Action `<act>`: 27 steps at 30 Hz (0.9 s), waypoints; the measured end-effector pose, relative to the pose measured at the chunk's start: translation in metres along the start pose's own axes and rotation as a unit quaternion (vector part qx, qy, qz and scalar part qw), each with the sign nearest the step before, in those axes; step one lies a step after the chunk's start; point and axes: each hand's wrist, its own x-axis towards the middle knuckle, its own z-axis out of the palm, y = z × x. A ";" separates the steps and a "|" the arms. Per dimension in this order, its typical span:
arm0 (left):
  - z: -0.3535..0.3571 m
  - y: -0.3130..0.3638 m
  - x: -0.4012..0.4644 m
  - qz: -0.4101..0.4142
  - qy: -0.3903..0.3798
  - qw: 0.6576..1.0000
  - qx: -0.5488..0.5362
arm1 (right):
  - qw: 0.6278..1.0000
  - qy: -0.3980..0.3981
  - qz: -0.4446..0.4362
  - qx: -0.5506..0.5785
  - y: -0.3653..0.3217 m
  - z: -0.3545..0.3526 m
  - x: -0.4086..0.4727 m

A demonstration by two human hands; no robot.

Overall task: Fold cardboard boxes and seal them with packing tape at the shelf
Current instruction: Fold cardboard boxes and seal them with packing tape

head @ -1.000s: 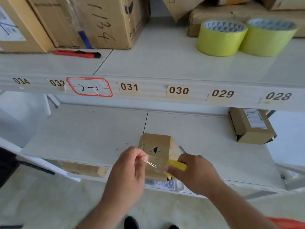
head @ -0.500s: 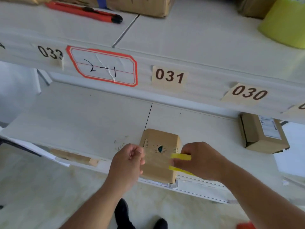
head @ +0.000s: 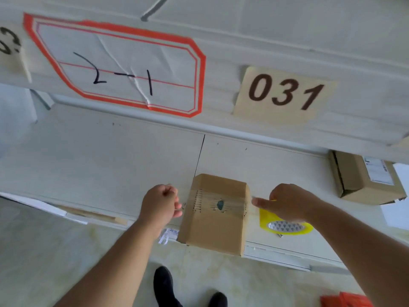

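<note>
Left hand (head: pixel 160 203) is curled into a loose fist just beside the left side of the cardboard box (head: pixel 215 214), its fingertips pinching the free end of a clear strip of packing tape (head: pixel 218 201). Right hand (head: pixel 287 203) sits just beside the right side of the box, fingers curled around the yellow tape roll (head: pixel 285 224), which hangs below the palm with its patterned core facing outward. The clear strip runs across the top face of the box from one hand to the other, crossing a row of slots near the left edge and a small dark hole near the centre. The box stands at the front edge of the lower shelf (head: pixel 99 162), its near face overhanging that edge slightly. A second, closed cardboard box (head: pixel 365 178) with a white shipping label lies toward the right edge of the same shelf, well apart from the first. On the front rail of the upper shelf (head: pixel 221 52), a red-bordered label (head: pixel 119 67) reads "2-1" and a tan tag (head: pixel 285 91) reads "031". Below the shelf, dark shoes (head: pixel 164 286) stand on the pale floor (head: pixel 44 251), and a red object (head: pixel 345 300), too cropped to identify, shows at the lower right.
</note>
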 end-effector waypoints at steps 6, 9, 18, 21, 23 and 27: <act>0.013 -0.012 0.010 -0.002 -0.018 0.999 -0.028 | 1.000 0.012 0.025 -0.005 0.004 0.018 0.012; 0.017 -0.014 0.014 -0.015 -0.023 0.999 -0.034 | 0.999 0.013 0.030 -0.006 0.007 0.024 0.016; 0.026 -0.022 0.028 -0.025 -0.043 0.998 -0.042 | 0.999 0.016 0.037 -0.022 0.010 0.030 0.028; 0.026 -0.027 0.030 -0.025 -0.049 0.998 -0.038 | 0.999 0.010 0.040 -0.023 0.011 0.033 0.029; 0.025 -0.031 0.031 -0.023 -0.048 0.998 -0.034 | 0.999 0.009 0.040 -0.021 0.012 0.036 0.030; 0.027 -0.035 0.034 -0.021 -0.043 0.998 -0.030 | 0.999 0.008 0.044 -0.015 0.014 0.043 0.030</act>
